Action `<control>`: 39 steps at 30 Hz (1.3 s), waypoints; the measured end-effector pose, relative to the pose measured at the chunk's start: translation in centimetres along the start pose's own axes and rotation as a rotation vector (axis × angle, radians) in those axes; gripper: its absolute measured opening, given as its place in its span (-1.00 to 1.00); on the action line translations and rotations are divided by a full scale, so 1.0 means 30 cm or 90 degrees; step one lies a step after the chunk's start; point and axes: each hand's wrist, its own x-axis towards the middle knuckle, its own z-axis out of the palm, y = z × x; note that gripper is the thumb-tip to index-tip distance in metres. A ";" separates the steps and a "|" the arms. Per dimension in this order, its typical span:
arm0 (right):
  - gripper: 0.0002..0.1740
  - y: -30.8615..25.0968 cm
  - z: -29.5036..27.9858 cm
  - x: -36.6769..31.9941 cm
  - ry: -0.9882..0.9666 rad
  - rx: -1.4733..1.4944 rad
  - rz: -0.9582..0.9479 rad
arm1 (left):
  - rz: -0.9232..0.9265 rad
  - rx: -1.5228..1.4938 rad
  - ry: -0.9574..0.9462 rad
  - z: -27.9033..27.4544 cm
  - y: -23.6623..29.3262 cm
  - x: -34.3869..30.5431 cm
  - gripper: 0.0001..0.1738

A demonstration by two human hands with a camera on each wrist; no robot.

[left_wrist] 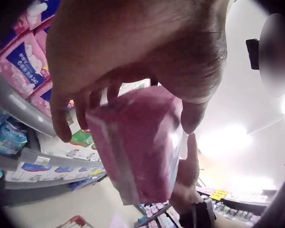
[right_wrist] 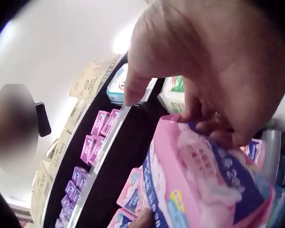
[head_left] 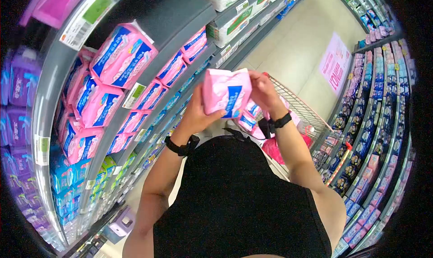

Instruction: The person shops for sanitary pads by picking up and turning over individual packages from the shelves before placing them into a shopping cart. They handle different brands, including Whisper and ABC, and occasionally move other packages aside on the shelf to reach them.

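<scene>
A pink pack of sanitary pads (head_left: 217,94) with a blue label is held up in front of the chest. My left hand (head_left: 195,112) grips it from the left, thumb across the lower front and fingers round the side, as the left wrist view also shows. At the upper right of the pack is my right hand (head_left: 267,94). In the right wrist view, that hand's fingers (right_wrist: 206,126) touch the pack's top edge, while its thumb (right_wrist: 135,88) stands apart from the plastic. Both wrists wear black bands.
On the left, a shelf (head_left: 178,12) carries stacked pink packs (head_left: 122,57) like the held one, with blue packs (head_left: 67,179) lower down. A shopping cart (head_left: 311,116) with pink packs and a red bag (head_left: 274,149) stands ahead. More shelving (head_left: 361,167) lines the right.
</scene>
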 end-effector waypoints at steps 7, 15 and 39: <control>0.04 0.019 0.136 0.084 -0.038 -0.110 0.068 | -0.096 -0.305 0.117 -0.033 -0.083 -0.105 -0.03; 0.07 0.073 0.199 0.070 -0.183 -0.288 0.165 | -0.106 -0.447 0.212 -0.028 -0.123 -0.196 -0.08; -0.13 0.047 0.218 0.058 -0.037 -0.387 0.037 | -0.032 -0.303 0.115 -0.021 -0.019 -0.168 -0.02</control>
